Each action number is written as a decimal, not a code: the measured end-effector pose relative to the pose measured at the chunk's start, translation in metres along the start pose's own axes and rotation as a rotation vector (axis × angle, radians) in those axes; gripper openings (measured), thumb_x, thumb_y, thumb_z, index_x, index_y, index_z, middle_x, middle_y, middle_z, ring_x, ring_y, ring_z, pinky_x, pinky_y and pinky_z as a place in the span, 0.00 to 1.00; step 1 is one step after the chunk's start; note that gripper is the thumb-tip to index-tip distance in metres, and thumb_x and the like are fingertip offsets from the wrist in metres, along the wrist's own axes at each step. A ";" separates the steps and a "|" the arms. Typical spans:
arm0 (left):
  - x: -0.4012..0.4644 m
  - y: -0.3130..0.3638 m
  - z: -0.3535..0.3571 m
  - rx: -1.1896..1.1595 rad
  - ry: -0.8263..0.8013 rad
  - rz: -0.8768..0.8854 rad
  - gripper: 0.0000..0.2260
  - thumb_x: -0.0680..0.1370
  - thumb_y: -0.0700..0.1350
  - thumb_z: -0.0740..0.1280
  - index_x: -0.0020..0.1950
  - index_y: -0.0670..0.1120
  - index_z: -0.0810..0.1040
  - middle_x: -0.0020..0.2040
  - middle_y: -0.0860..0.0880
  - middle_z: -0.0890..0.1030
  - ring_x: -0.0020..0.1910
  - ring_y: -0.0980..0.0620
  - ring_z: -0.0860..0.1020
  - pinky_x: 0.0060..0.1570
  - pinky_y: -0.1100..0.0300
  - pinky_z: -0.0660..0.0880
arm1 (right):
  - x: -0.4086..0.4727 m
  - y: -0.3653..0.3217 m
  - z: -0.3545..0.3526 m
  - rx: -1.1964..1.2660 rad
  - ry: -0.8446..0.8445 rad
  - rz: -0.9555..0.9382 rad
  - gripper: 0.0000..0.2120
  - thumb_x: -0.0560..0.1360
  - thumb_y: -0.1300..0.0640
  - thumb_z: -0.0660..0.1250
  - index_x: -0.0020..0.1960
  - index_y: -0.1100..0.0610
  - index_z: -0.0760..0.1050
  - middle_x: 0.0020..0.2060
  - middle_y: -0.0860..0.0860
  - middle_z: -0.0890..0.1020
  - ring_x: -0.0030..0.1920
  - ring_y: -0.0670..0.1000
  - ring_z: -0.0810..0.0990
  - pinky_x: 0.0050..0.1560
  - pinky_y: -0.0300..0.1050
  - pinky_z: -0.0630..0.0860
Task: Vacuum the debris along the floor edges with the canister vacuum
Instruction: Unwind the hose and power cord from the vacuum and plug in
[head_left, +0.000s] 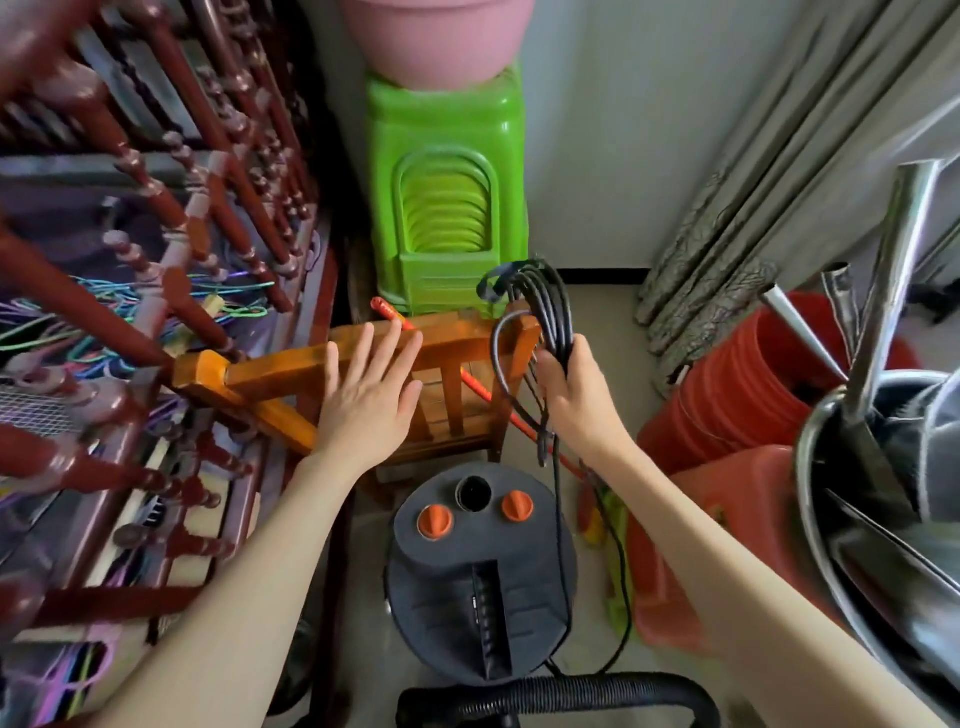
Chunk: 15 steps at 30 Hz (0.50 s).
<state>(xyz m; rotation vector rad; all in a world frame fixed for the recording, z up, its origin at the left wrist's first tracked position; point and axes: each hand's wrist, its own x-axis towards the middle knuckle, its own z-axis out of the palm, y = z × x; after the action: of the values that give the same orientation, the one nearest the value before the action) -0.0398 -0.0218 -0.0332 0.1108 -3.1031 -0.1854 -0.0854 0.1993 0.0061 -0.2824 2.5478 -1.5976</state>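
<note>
In the head view, the vacuuming has not started, as I judge it: the black power cord (545, 317) is bundled in loops and I see no plug in a socket, so uncoiling, plugging in and all the floor edges are left. The canister vacuum (480, 577) stands on the floor at 6 o'clock, with 2 orange knobs (436, 522) on its lid, and its ribbed hose (561, 696) curves along the bottom edge. No debris can be made out here.

The right hand (574, 387) is closed around the cord bundle, just above the canister at about 1 o'clock from it; the loops rise over the fingers (553, 364) and 1 strand hangs down beside the lid. The left hand (371, 387) is flat with straight, spread fingers over the wooden chair (291, 371), holding nothing; contact is unclear.
</note>
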 end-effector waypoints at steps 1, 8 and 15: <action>0.000 0.000 -0.001 -0.019 0.007 -0.001 0.25 0.82 0.54 0.48 0.78 0.52 0.50 0.78 0.51 0.49 0.77 0.47 0.46 0.72 0.41 0.38 | 0.000 -0.003 -0.009 0.017 0.037 -0.008 0.08 0.83 0.59 0.56 0.47 0.62 0.64 0.33 0.49 0.70 0.33 0.47 0.67 0.36 0.42 0.64; -0.002 0.011 -0.011 -0.011 -0.105 -0.056 0.27 0.83 0.54 0.51 0.78 0.52 0.43 0.78 0.51 0.40 0.77 0.47 0.40 0.72 0.41 0.37 | 0.001 0.005 -0.055 0.015 0.240 0.070 0.07 0.82 0.61 0.56 0.46 0.62 0.65 0.33 0.50 0.70 0.32 0.46 0.68 0.33 0.33 0.65; -0.025 0.033 -0.014 -0.278 -0.051 -0.052 0.24 0.82 0.48 0.56 0.77 0.45 0.56 0.78 0.47 0.52 0.77 0.47 0.47 0.73 0.44 0.43 | -0.041 0.024 -0.082 -0.046 0.325 0.188 0.06 0.82 0.60 0.57 0.48 0.61 0.66 0.35 0.52 0.72 0.35 0.49 0.69 0.36 0.44 0.64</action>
<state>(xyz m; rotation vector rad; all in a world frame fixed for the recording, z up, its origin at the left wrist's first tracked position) -0.0170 0.0106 -0.0155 0.1815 -3.0863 -0.6265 -0.0644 0.2909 0.0202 0.2278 2.7459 -1.6284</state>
